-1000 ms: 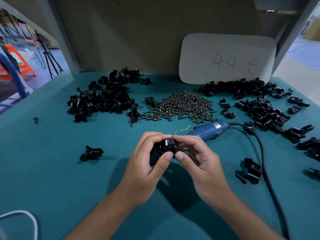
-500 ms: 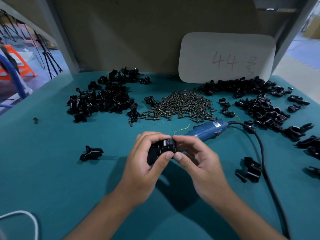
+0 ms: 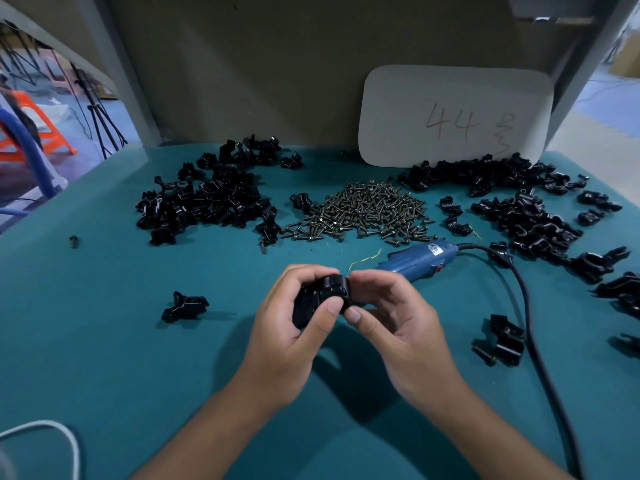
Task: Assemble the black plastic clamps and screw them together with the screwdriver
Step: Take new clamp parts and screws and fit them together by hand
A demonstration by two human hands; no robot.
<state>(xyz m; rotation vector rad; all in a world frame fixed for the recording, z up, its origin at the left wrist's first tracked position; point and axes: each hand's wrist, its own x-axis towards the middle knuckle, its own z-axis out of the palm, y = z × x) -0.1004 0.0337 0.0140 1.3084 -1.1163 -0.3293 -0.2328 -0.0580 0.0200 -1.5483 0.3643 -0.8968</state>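
Both hands meet above the middle of the teal desk (image 3: 104, 341), grasping one black clamp (image 3: 323, 297) between them; the left hand (image 3: 287, 337) curls its fingers round the clamp's left part with the thumb pressed on its near face; the right hand (image 3: 391, 323) pinches the clamp's right end between thumb and fingertips; the clamp is lifted clear of the desk, just in front of the screwdriver.

The blue screwdriver (image 3: 417, 259) lies on the desk just behind the right hand, tilted up to the right; its black cord (image 3: 533, 334) runs off its far end and curves down the right side toward the near edge; a heap of dark screws (image 3: 363, 213) sits behind it in the middle of the desk; a pile of black clamp parts (image 3: 207, 202) spreads to the left of the screws, and a second pile (image 3: 519, 209) spreads to the right, trailing toward the right edge; a single clamp piece (image 3: 185, 306) lies alone left of the hands; another piece (image 3: 504, 341) lies right of them, touching the cord; a white card (image 3: 453, 116) marked "44" leans against the back wall; a white cable (image 3: 52, 438) loops at the near left corner.
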